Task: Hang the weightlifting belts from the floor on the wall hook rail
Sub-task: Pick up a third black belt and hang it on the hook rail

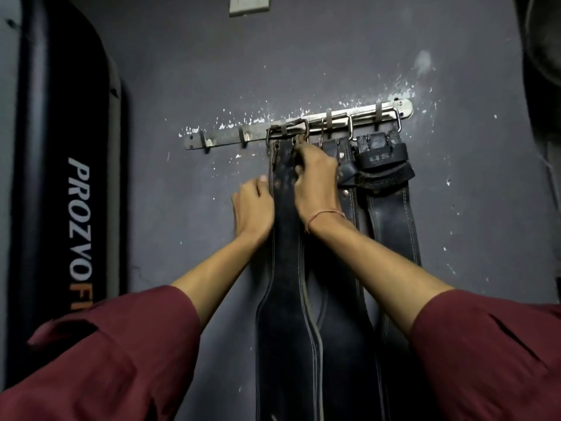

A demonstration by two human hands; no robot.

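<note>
A metal hook rail (pixel 224 135) runs slanted across the grey wall. Three dark leather belts hang from it side by side. The leftmost belt (pixel 285 268) hangs by its buckle (pixel 288 130) on a middle hook. My left hand (pixel 253 205) grips that belt's left edge below the buckle. My right hand (pixel 315 180) pinches the strap just under the buckle. A middle belt (pixel 352 214) is partly hidden behind my right wrist. The right belt (pixel 391 217) hangs from the rail's right end, its top wrapped in straps.
A black upright pad marked PROZVO (pixel 76 189) stands against the wall at left. Two bare hooks (pixel 206 142) sit on the rail's left end. A switch plate (pixel 249 4) is at the top. A dark round object (pixel 543 41) is at the upper right.
</note>
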